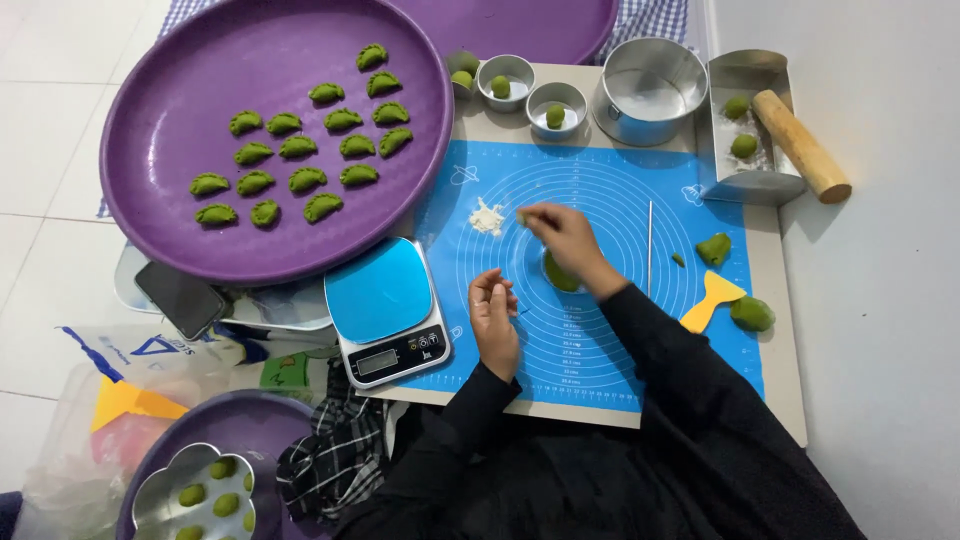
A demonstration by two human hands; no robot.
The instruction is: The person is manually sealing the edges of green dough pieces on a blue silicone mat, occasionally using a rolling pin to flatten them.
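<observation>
Nearest the wearer: black sleeves, a checked cloth (335, 455), and a purple basin holding a flower-shaped tin (190, 490) of green balls. Left hand (495, 320) rests on the blue silicone mat (600, 350), fingers curled loosely, holding nothing visible; it seems parked there, clear of the work. Right hand (565, 240) reaches across the mat's centre, fingertips narrowed in a pinch on a small green bit, apparently just taken from or carried toward the white filling pile (487, 216) beside it. A flat green dough disc (560, 275) lies on the mat directly under that wrist, partly hidden by it. Left of the mat: a kitchen scale (385, 310) with blue platform, a dark phone (180, 297). Right of the disc: thin metal rod (649, 245), yellow scraper (712, 300), two green dough lumps (752, 313). Farther back: large purple tray (160, 80) carrying rows of crimped green dumplings (305, 150), kept off the work surface; small round tins (530, 88) with green balls; steel pot (648, 90); metal tray with a wooden rolling pin (800, 145).
</observation>
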